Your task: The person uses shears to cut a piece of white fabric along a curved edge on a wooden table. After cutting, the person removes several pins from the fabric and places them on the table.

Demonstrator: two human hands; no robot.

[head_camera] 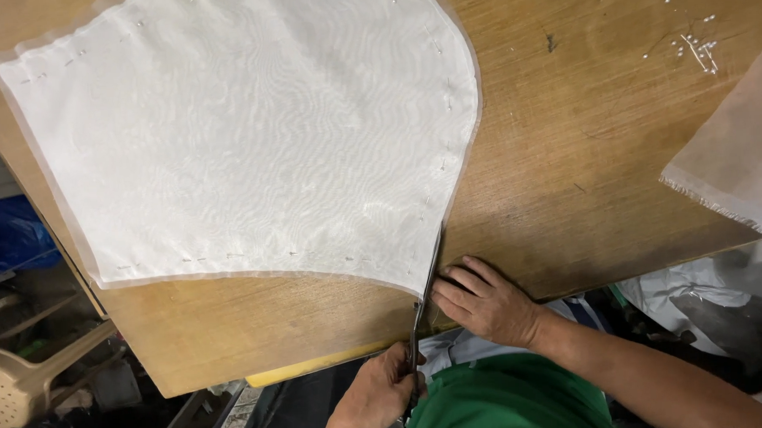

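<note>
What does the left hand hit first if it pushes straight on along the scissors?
The left hand drives the scissors into the white fabric at its curved edge; the right hand sits just beside, likely clear.

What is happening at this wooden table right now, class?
A person is cutting white sheer fabric pinned in layers on a wooden table. One hand works a pair of scissors along the fabric's curved edge near the table's front. The other hand lies flat on the table beside the blades. Loose pins and another fabric piece lie farther along the table.
</note>
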